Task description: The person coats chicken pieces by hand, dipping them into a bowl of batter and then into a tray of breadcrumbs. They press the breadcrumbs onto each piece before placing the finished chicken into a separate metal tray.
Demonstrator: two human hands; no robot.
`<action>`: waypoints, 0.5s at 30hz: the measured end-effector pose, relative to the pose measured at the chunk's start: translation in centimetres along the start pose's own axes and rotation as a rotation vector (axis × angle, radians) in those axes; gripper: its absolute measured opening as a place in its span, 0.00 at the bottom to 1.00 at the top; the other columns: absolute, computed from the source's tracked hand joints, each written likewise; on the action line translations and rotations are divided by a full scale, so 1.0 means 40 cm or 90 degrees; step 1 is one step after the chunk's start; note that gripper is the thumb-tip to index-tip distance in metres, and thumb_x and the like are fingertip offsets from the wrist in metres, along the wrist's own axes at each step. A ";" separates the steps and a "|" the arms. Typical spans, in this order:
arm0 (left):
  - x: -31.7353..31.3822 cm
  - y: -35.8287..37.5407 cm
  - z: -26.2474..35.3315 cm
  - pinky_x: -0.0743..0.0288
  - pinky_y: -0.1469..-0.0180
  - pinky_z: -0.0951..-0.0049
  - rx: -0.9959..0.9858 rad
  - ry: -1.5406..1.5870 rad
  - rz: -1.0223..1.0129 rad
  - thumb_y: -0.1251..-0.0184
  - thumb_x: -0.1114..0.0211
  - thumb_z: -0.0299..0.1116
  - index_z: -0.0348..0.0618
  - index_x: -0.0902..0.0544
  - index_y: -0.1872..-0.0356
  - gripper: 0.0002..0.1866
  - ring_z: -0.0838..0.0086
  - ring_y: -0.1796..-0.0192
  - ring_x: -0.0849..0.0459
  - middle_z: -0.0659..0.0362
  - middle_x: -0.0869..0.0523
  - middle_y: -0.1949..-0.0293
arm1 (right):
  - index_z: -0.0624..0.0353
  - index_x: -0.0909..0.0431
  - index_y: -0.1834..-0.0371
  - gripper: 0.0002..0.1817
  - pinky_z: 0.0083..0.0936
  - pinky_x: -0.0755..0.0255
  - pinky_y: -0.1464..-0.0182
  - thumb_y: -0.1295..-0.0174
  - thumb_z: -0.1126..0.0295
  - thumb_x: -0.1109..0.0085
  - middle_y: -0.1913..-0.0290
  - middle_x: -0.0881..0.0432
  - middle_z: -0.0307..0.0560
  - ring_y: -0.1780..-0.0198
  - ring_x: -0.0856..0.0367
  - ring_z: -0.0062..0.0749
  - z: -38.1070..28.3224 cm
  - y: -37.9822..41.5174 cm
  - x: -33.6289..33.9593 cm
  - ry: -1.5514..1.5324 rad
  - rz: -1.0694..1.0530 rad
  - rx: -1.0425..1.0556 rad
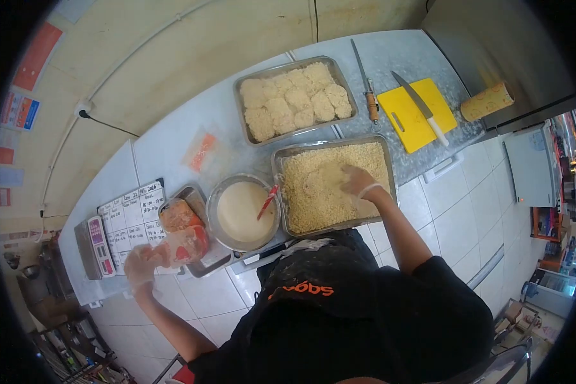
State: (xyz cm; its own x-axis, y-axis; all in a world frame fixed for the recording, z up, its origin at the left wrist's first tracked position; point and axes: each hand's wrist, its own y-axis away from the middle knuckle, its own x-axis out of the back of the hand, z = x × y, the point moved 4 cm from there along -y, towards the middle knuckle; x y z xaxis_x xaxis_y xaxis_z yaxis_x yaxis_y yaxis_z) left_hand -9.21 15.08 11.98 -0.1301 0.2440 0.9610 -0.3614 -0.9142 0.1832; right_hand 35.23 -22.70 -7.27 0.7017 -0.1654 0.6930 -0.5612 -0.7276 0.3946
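Note:
My left hand (139, 269), in a clear glove, is closed on the edge of a clear plastic bag with red print (184, 246). That bag lies across a metal tray (219, 263) beside a block of pinkish-orange food (179, 216). My right hand (360, 182), also gloved, rests in a deep steel pan (392, 168) of pale breadcrumbs (307, 208). Its fingers are stretched out and touch the crumbs, near a crumb-covered piece (323, 179) that is hard to make out. Between my hands stands a bowl of cream-coloured batter (240, 206) with a red-handled utensil (268, 201) in it.
Behind the crumbs, a tray (242, 114) holds several breaded patties (297, 99). To its right lie a sharpening steel (369, 96), a yellow cutting board (403, 121) with a knife (419, 102), and a patterned roll (488, 102). A scale (100, 246) and a whiteboard (129, 221) stand left.

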 end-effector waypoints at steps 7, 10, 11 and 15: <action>0.002 0.076 0.102 0.22 0.54 0.72 -0.042 0.167 0.063 0.49 0.29 0.24 0.39 0.15 0.54 0.17 0.72 0.60 0.15 0.56 0.12 0.62 | 0.62 0.45 0.26 0.50 0.55 0.47 0.29 0.43 0.36 0.45 0.28 0.39 0.60 0.25 0.43 0.48 -0.134 -0.079 -0.228 0.400 0.098 0.121; -0.032 0.083 0.145 0.23 0.55 0.72 -0.029 0.222 0.047 0.42 0.33 0.29 0.39 0.15 0.55 0.13 0.73 0.61 0.16 0.57 0.12 0.62 | 0.61 0.52 0.24 0.54 0.62 0.58 0.28 0.43 0.31 0.51 0.22 0.53 0.54 0.21 0.56 0.46 -0.158 -0.093 -0.255 0.348 0.018 0.159; -0.058 0.087 0.144 0.23 0.55 0.72 -0.028 0.217 0.035 0.41 0.33 0.31 0.39 0.15 0.55 0.13 0.72 0.61 0.16 0.56 0.12 0.62 | 0.60 0.51 0.24 0.53 0.61 0.58 0.28 0.42 0.32 0.51 0.22 0.52 0.53 0.21 0.55 0.46 -0.151 -0.080 -0.256 0.351 0.004 0.167; -0.168 0.076 0.173 0.23 0.56 0.66 -0.188 0.182 0.058 0.39 0.35 0.36 0.39 0.15 0.58 0.13 0.65 0.63 0.15 0.52 0.13 0.63 | 0.58 0.50 0.23 0.51 0.58 0.58 0.27 0.41 0.34 0.51 0.22 0.51 0.49 0.22 0.53 0.47 -0.132 -0.082 -0.174 0.361 0.007 0.175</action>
State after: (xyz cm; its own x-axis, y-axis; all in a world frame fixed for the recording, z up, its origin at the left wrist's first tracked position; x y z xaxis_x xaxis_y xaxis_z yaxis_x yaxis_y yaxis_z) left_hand -3.03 8.44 7.50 -0.4098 0.2840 0.8669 -0.5797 -0.8148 -0.0071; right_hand 29.87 -15.67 -10.20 0.3125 0.1499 0.9380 -0.3810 -0.8848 0.2684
